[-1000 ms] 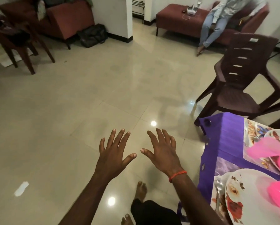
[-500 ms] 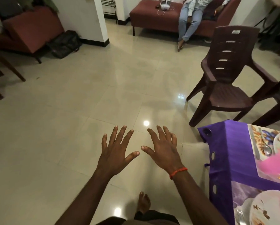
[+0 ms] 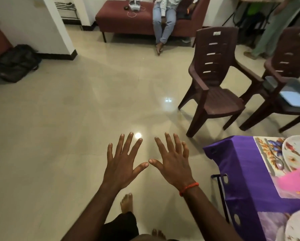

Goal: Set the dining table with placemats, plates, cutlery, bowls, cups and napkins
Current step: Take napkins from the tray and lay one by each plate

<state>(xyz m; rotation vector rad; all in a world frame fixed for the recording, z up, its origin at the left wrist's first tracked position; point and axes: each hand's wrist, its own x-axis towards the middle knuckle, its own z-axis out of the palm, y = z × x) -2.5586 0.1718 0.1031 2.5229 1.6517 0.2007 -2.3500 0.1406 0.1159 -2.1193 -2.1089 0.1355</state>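
1. My left hand (image 3: pixel 121 167) and right hand (image 3: pixel 173 164) are spread flat, fingers straight, grasping nothing, held out over the floor (image 3: pixel 67 136), thumbs nearly touching
2. The desk (image 3: pixel 236 171), in purple cloth, sits at my right; its placemat (image 3: pixel 265 150) carries a plate (image 3: pixel 298 152), a spoon (image 3: pixel 279 164) and a blurred pink item (image 3: pixel 295 180)
3. I judge the empty hands show this setting is done

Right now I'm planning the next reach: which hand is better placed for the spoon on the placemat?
Likely right: the right hand, open and empty, is nearer the table and spoon; the left hand is farther.
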